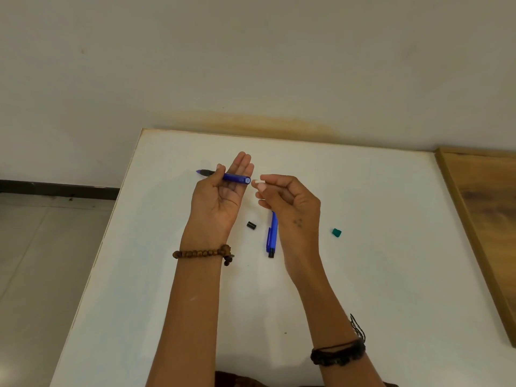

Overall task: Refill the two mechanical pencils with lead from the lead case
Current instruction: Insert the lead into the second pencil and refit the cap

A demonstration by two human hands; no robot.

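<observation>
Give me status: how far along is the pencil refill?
First pencil is in the left hand, back end open; its black cap lies on the table. The right hand pinches a small white piece beside that end. Second pencil lies untouched, cap on.

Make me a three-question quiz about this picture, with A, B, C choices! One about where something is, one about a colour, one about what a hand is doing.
1. Where does the small black cap lie?
A. on the white table
B. on the floor
C. in a hand

2. What colour is the little block right of the hands?
A. red
B. yellow
C. teal

3. What is the right hand doing?
A. lying flat
B. pinching a small white piece
C. gripping a pencil

Answers: 1 A, it sits between the wrists; 2 C, plainly teal; 3 B, the piece is held at its fingertips beside the blue pencil in the left hand.
</observation>
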